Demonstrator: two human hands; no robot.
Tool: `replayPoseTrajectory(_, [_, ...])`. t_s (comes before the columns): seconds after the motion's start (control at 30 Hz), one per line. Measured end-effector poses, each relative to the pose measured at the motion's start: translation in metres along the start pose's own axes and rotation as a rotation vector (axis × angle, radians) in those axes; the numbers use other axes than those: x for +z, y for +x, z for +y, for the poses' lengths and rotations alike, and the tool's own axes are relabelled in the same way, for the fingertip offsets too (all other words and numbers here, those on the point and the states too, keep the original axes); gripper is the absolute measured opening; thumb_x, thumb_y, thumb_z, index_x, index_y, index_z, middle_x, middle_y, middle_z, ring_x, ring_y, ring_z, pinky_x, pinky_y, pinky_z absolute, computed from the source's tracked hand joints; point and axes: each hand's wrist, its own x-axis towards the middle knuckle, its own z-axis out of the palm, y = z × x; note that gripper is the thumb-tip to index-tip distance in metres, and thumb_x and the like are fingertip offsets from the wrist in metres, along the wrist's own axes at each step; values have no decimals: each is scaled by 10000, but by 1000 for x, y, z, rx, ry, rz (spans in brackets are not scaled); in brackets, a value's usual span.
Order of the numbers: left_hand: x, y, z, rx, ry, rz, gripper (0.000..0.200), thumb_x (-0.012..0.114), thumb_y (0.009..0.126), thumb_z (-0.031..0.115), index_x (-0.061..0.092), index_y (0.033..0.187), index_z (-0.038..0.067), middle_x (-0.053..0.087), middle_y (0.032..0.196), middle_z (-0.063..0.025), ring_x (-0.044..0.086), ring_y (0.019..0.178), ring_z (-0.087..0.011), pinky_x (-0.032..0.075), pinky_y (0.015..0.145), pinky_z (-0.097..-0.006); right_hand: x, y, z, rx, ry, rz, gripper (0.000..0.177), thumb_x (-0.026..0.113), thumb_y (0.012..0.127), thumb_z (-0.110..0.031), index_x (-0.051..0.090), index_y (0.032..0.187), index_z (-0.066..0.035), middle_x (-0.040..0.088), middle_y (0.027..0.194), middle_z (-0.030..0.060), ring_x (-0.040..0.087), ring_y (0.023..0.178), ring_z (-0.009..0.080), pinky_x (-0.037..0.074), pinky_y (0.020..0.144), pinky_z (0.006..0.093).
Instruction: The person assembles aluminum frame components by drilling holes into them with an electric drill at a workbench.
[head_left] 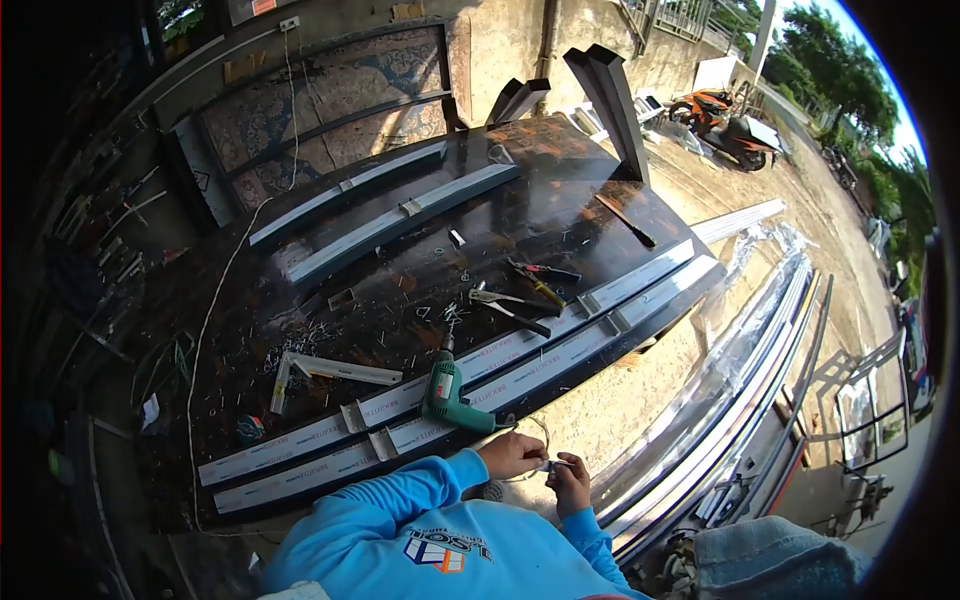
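My left hand (512, 455) and my right hand (570, 484) are close together in front of my chest, past the table's near edge. Fingers of both are closed around a small greyish piece (548, 466), too small to name. Just beyond my left hand, a green drill (450, 398) lies across two long metal profiles (520, 378) with printed film. Small brackets (383, 444) sit on the profiles. Farther in on the dark table (400, 310) are pliers (510, 306) with pale jaws and another pair of pliers (540, 284).
Two more profiles (400, 222) lie at the table's far side, with a screwdriver (626, 221) to the right. A metal angle piece (345, 369) lies left. Wrapped long bars (740, 400) rest on the ground at right. Upright dark beams (612, 110) and a motorbike (728, 130) stand beyond.
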Motion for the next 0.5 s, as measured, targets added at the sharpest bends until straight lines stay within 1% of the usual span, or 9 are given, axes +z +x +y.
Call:
replayPoseTrajectory(0.07, [8,6,6,-81,-170,-10,185,694,878,151,695,1012,25,724,870,-75,659,781,-102,528,716,-277,-3,-6,-4,48,163,-3,331,553,910,-35,508,1237,-68,598,859,58,583,700,144,523,637,303])
replayPoseTrajectory(0.13, [8,7,19,-100,-225,11,158,715,865,133,697,968,13,723,840,-61,652,769,-88,523,691,-265,-13,0,3,89,286,-69,349,562,914,-57,493,1256,-79,622,921,95,622,771,188,553,703,357])
replayPoseTrajectory(0.2, [8,9,18,-94,-195,-12,145,727,853,125,697,941,14,721,817,-57,649,758,-77,517,683,-253,-3,-6,-6,115,348,-52,350,567,913,-64,493,1254,-97,630,955,106,640,808,216,552,725,357])
replayPoseTrajectory(0.27, [10,9,9,-138,-199,99,135,740,845,114,696,917,9,717,794,-56,652,739,-77,517,657,-253,-3,-4,-7,109,387,-37,358,569,914,-69,491,1261,-109,632,957,100,643,815,220,550,740,362])
replayPoseTrajectory(0.3, [11,7,11,-131,-180,72,135,740,845,114,696,917,9,717,794,-56,652,739,-77,517,657,-253,-4,0,-4,152,434,-88,342,572,914,-79,493,1245,-119,635,965,95,648,826,222,548,761,373])
replayPoseTrajectory(0.37, [8,5,17,-157,-201,176,135,754,834,104,694,903,5,711,766,-56,651,712,-78,518,638,-253,1,7,-1,169,520,-141,326,575,915,-88,495,1228,-130,638,973,91,652,837,224,546,782,384])
replayPoseTrajectory(0.43, [7,4,18,-135,-164,178,136,761,832,110,694,889,7,711,758,-56,653,708,-81,519,641,-251,6,11,-3,242,553,-252,288,637,891,-126,471,1126,-129,563,903,49,627,808,210,545,755,375])
replayPoseTrajectory(0.47, [5,2,22,-132,-163,223,133,763,830,107,692,882,8,709,757,-52,652,709,-80,518,643,-250,10,15,-6,275,524,-260,231,645,895,-155,457,1029,-149,545,884,34,624,796,189,544,750,367])
replayPoseTrajectory(0.5, [5,0,23,-130,-163,267,130,765,828,105,690,876,10,708,755,-49,650,711,-79,518,645,-248,13,17,-6,257,561,-250,231,645,895,-155,457,1029,-149,545,884,34,624,796,189,544,750,367])
